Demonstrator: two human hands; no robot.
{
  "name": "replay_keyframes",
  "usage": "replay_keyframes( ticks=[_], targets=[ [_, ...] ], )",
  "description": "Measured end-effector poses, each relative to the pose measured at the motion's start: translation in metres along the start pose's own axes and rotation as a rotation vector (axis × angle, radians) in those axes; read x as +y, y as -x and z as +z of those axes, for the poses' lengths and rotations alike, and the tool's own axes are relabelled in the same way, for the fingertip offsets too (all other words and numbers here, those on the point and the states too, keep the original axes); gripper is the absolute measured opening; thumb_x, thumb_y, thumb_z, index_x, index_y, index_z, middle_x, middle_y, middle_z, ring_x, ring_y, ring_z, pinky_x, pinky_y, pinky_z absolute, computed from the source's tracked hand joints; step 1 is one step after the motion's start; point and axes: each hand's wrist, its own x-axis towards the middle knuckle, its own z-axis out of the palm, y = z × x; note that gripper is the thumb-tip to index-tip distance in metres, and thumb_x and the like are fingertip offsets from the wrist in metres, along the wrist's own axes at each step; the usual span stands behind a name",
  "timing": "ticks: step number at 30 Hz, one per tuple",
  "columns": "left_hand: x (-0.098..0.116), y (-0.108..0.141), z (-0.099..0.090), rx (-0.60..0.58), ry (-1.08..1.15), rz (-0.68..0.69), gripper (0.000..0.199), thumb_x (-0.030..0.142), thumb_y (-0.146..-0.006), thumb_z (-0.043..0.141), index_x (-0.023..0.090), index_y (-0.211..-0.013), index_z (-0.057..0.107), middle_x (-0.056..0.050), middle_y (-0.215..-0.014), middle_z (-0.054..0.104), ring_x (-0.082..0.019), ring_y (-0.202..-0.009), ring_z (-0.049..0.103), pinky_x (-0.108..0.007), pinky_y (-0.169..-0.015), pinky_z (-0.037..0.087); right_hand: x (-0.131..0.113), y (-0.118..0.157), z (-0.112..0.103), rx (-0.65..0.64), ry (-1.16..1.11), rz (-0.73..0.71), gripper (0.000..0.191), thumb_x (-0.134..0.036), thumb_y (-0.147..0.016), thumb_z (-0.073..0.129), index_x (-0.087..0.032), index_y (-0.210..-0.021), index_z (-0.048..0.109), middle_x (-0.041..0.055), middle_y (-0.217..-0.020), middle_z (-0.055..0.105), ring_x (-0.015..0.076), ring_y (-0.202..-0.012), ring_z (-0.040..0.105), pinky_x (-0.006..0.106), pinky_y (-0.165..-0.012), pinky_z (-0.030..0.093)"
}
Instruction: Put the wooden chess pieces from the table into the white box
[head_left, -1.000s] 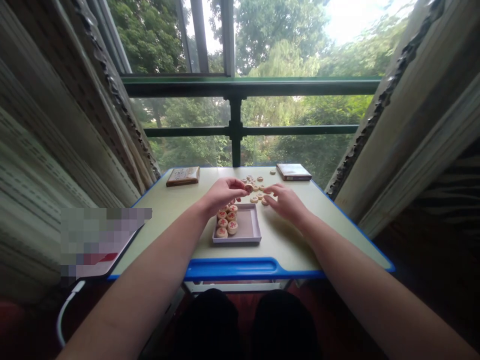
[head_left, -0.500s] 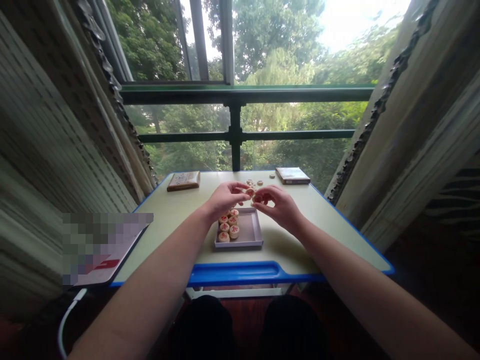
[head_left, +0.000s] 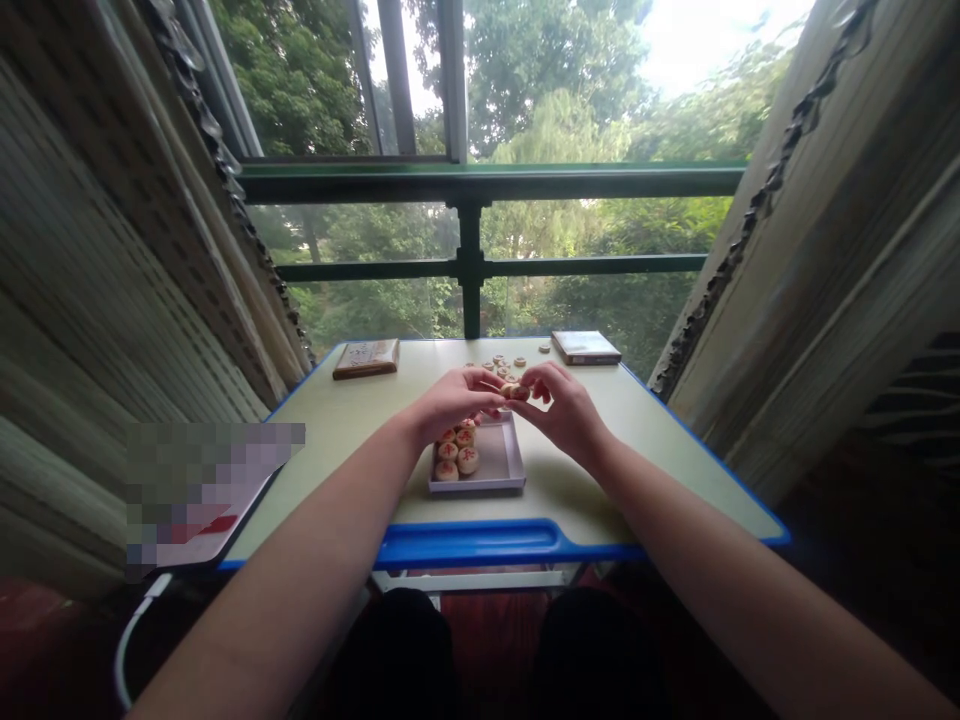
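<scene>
Xiangqi pieces (head_left: 514, 391), round wooden discs, sit in the narrow grip of the right hand (head_left: 564, 412), its thumb and curled fingers closing on them just above the far edge of a shallow lilac tray (head_left: 504, 458). How many discs are pinched is too small to tell. The left hand (head_left: 456, 402) reaches in from the other side, palm down, with its grip half-curved and empty as far as the view shows. Its fingertips (head_left: 491, 398) come just beside the pinched pieces, though whether they touch cannot be told. Below the left hand, a cluster of red-marked pieces (head_left: 455, 450) stands inside the tray, crowded toward its left side, with bare tray floor to their right. More loose pieces (head_left: 496, 366) lie scattered on the pale bench (head_left: 352, 430) just past the hands, beyond the tray. The bench has blue plastic edging (head_left: 469, 542) along its near side. A flat brown box (head_left: 366, 358) lies at the far left corner, and a dark flat box (head_left: 586, 347) lies at the far right. A pixelated flat object (head_left: 210, 490) sits at the near left corner, with a white cable (head_left: 127, 640) curving below it. Past the bench, a green window railing (head_left: 471, 265) stands before trees, with heavy curtains (head_left: 757, 300) drawn aside.
</scene>
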Motion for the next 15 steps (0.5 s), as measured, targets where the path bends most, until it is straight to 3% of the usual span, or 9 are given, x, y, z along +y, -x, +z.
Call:
replay_keyframes(
  ticks=[4, 10, 15],
  targets=[
    [0.0022, 0.0004, 0.0014, -0.003, 0.124, -0.02, 0.029, 0.016, -0.058, 0.074, 0.012, -0.08, 0.055, -0.002, -0.066, 0.063, -0.012, -0.058, 0.063, -0.017, -0.046, 0.035, -0.0008, 0.0006, -0.0012, 0.015, -0.051, 0.053, 0.025, -0.041, -0.074, 0.063, -0.021, -0.079, 0.049, 0.001, -0.073, 0.058, 0.0116, -0.059, 0.051, 0.026, -0.056, 0.044],
    [0.0063, 0.0017, 0.0032, 0.041, 0.128, -0.028, 0.028, 0.015, -0.06, 0.071, 0.012, -0.082, 0.054, -0.003, -0.067, 0.064, -0.013, -0.057, 0.064, -0.019, -0.048, 0.038, -0.0013, 0.0011, -0.001, -0.037, -0.088, 0.154, 0.033, -0.045, -0.067, 0.068, -0.02, -0.079, 0.049, -0.0041, -0.057, 0.052, 0.0097, -0.05, 0.045, 0.024, -0.05, 0.039],
    [0.0077, 0.0018, 0.0043, 0.053, 0.125, -0.027, 0.026, 0.014, -0.06, 0.069, 0.012, -0.081, 0.054, -0.002, -0.064, 0.064, -0.014, -0.055, 0.064, -0.018, -0.047, 0.039, 0.0005, 0.0005, 0.0025, -0.083, -0.318, 0.292, 0.036, -0.046, -0.065, 0.069, -0.02, -0.078, 0.048, -0.0032, -0.061, 0.055, 0.0109, -0.053, 0.05, 0.024, -0.05, 0.042]
  ],
)
